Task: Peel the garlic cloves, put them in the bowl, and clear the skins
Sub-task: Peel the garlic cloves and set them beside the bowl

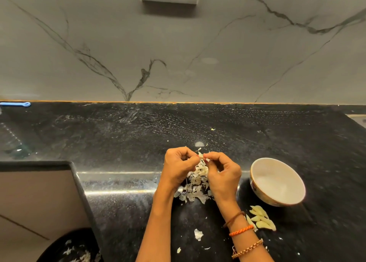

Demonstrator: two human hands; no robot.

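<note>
Over the black counter, my left hand (pixel 178 165) and my right hand (pixel 222 171) meet fingertip to fingertip and both pinch one pale garlic clove (pixel 201 156). Under the hands lies a heap of papery garlic skins (pixel 195 188). A white bowl (pixel 277 181) with a patterned outside stands to the right of my right hand, and I see nothing inside it. Several peeled cloves (pixel 261 218) lie on the counter in front of the bowl, beside my right wrist.
Loose bits of skin (pixel 198 234) lie near the counter's front edge. At the bottom left, a dark bin (pixel 75 250) below the counter holds skins. A blue clip (pixel 15 104) lies at the far left by the marble wall.
</note>
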